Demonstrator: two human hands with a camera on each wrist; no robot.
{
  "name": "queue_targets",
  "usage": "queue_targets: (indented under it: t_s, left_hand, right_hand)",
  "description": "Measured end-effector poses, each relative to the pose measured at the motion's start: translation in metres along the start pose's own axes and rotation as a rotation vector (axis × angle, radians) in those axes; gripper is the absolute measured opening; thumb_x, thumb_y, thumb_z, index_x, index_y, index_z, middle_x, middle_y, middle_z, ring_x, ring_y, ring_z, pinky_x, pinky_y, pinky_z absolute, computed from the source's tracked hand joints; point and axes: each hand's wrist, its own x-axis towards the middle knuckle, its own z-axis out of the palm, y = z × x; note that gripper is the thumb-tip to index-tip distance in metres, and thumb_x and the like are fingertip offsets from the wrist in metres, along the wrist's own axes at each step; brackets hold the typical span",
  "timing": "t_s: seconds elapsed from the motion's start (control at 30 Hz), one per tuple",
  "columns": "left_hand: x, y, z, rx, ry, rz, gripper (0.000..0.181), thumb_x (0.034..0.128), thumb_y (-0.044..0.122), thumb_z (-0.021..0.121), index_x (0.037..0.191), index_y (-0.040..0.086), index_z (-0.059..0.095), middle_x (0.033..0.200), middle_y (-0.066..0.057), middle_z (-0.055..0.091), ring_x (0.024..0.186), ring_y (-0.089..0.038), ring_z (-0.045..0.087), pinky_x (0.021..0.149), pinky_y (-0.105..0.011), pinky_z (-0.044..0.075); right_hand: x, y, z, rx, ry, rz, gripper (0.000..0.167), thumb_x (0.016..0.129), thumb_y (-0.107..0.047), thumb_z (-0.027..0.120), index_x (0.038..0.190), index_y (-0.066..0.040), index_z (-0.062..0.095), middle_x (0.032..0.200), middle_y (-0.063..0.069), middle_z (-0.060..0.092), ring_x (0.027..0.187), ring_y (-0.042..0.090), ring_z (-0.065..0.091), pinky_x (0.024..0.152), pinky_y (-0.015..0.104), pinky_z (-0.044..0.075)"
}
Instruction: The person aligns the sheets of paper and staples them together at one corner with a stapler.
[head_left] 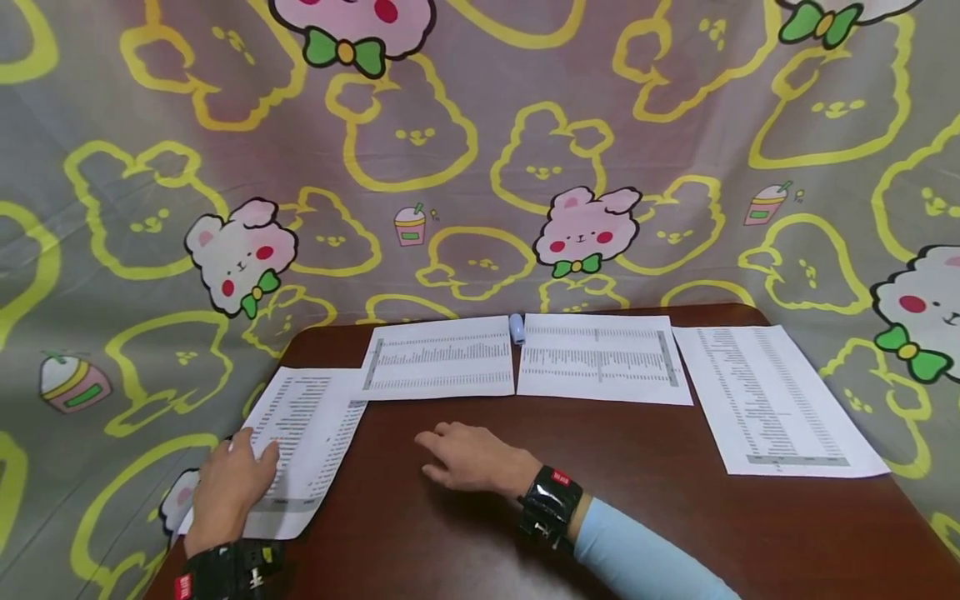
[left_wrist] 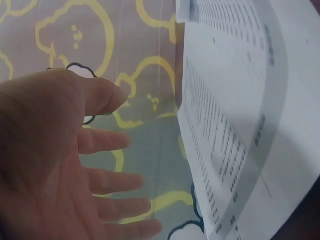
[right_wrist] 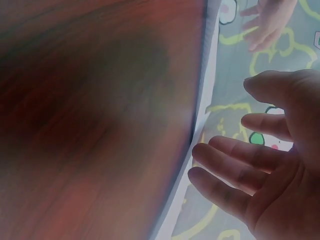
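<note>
Backdrop (head_left: 480,142) of printed cups (head_left: 410,229), straws (head_left: 784,187) inside; left hand (head_left: 232,479) over leftmost sheet (head_left: 307,442)

We see a tabletop (head_left: 390,508) of dark reddish-brown, glossy wood with rounded far corners. Directly on it we count four printed white sheets, each with a grey band near one end. The left sheet (head_left: 303,450) lies along the left edge, its near end slightly curved, overlapping at a corner with the back-left sheet (head_left: 442,358). Just beside that, we find the back-right sheet (head_left: 600,362), with a small light-blue object (head_left: 517,329) between the two. The right sheet (head_left: 776,400) lies slantwise along the right edge.
</note>
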Motion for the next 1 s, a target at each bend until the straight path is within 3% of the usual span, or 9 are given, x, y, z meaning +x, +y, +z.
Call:
queue_targets:
  t_s: [0.17, 0.3, 0.47, 0.6, 0.9, 1.0]
  left_hand:
    - [0.002, -0.006, 0.0, 0.007, 0.009, -0.051, 0.065, 0.0999, 0.034, 0.04, 0.144, -0.012, 0.025, 0.133, -0.04, 0.034, 0.121, -0.056, 0.037, 0.099, -0.067, 0.034]
    - [0.002, -0.018, -0.002, 0.04, 0.016, -0.103, 0.06, 0.0998, 0.034, 0.038, 0.138, -0.012, 0.03, 0.123, -0.04, 0.041, 0.11, -0.055, 0.046, 0.087, -0.061, 0.042]
    - [0.004, -0.026, -0.009, 0.039, 0.0, -0.181, 0.063, 0.1004, 0.035, 0.033, 0.139, -0.014, 0.028, 0.126, -0.041, 0.042, 0.114, -0.055, 0.047, 0.093, -0.063, 0.041]
    - [0.006, -0.034, -0.012, 0.022, -0.018, -0.207, 0.065, 0.1004, 0.035, 0.031, 0.144, -0.013, 0.023, 0.132, -0.041, 0.038, 0.12, -0.056, 0.043, 0.098, -0.065, 0.038]
    - [0.004, -0.053, -0.005, -0.005, -0.076, -0.33, 0.061, 0.101, 0.033, 0.028, 0.141, -0.013, 0.024, 0.132, -0.039, 0.036, 0.117, -0.053, 0.042, 0.1, -0.064, 0.038]
    - [0.004, -0.056, -0.006, -0.005, -0.077, -0.346, 0.061, 0.1007, 0.033, 0.027, 0.142, -0.012, 0.022, 0.134, -0.039, 0.034, 0.121, -0.055, 0.04, 0.102, -0.065, 0.036]
  right_hand:
    - [0.001, -0.003, 0.002, 0.04, -0.014, 0.003, 0.044, 0.097, -0.037, 0.058, 0.136, -0.017, 0.054, 0.115, 0.001, 0.064, 0.099, 0.012, 0.063, 0.082, 0.028, 0.053]
    - [0.003, -0.008, 0.004, 0.061, -0.031, -0.011, 0.045, 0.098, -0.039, 0.056, 0.137, -0.017, 0.053, 0.117, 0.001, 0.064, 0.101, 0.011, 0.062, 0.083, 0.027, 0.053]
    - [0.007, -0.007, 0.009, 0.056, -0.043, -0.017, 0.045, 0.098, -0.04, 0.056, 0.137, -0.018, 0.053, 0.117, 0.0, 0.064, 0.102, 0.01, 0.062, 0.083, 0.026, 0.053]
    - [0.011, -0.009, 0.011, 0.038, -0.021, -0.044, 0.044, 0.098, -0.04, 0.056, 0.136, -0.018, 0.054, 0.115, -0.001, 0.065, 0.098, 0.009, 0.062, 0.079, 0.025, 0.053]
    - [0.027, -0.013, 0.015, -0.068, 0.003, -0.087, 0.038, 0.097, -0.039, 0.057, 0.13, -0.019, 0.056, 0.107, -0.002, 0.065, 0.093, 0.011, 0.064, 0.072, 0.026, 0.053]
    - [0.033, -0.014, 0.017, -0.109, -0.001, -0.105, 0.035, 0.097, -0.039, 0.057, 0.127, -0.02, 0.057, 0.104, -0.003, 0.065, 0.09, 0.012, 0.063, 0.07, 0.026, 0.052]
